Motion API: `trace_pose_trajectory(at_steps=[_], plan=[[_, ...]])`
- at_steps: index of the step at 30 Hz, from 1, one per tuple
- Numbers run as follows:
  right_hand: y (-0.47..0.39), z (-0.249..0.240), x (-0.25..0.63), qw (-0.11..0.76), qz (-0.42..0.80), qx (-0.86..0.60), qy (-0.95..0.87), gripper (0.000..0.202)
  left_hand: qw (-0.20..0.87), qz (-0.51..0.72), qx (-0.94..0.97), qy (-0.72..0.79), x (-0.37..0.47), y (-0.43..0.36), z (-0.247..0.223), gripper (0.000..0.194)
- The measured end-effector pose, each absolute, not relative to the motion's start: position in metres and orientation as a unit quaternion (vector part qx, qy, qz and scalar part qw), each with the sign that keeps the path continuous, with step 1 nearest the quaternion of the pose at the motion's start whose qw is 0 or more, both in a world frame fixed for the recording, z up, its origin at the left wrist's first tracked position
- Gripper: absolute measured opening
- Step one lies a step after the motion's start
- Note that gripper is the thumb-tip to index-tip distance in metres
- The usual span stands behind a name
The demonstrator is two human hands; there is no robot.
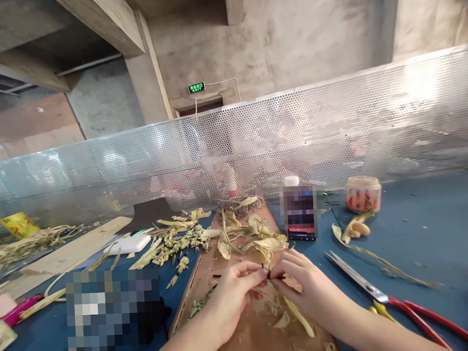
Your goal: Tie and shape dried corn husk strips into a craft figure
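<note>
My left fingers [255, 279] and right fingers [281, 269] pinch a dark strand [270, 275] over the board [259, 324]; leaves [273, 244] lie far; scissors [373, 291], right.

A rough, bare grey-beige concrete wall [313, 32] rises behind, with thick grey concrete beams [107, 20] overhead at left. A small glowing green exit sign [196, 87] sits above a dark doorway [207, 106]. A long, silvery perforated screen [313, 125], catching bright glare at right, stands along the blue-topped counter [425, 213].
</note>
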State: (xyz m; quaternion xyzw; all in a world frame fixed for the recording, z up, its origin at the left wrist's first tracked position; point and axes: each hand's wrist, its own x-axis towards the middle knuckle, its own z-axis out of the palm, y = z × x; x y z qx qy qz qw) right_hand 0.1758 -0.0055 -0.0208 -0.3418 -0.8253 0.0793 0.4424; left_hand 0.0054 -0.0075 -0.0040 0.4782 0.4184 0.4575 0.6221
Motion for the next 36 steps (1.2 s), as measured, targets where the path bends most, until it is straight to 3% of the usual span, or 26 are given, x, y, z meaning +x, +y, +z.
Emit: trace_pose_trajectory(at_steps=[10,21,28,36], plan=[[-0.008,-0.02,0.175,0.451,0.064,-0.348,-0.819,0.017,0.621,0.457,0.465,0.434,0.008,-0.011,-0.006,0.021],[-0.011,-0.014,0.173,0.45,0.02,-0.32,-0.833,0.018,0.504,0.428,0.567,0.492,0.009,-0.014,0.006,0.02],[-0.014,-0.019,0.174,0.398,-0.029,-0.338,-0.852,0.018,0.458,0.418,0.607,0.497,0.007,-0.012,0.003,0.017],[-0.017,-0.02,0.173,0.346,-0.131,-0.351,-0.86,0.011,0.502,0.421,0.547,0.521,0.008,-0.01,0.004,0.017]])
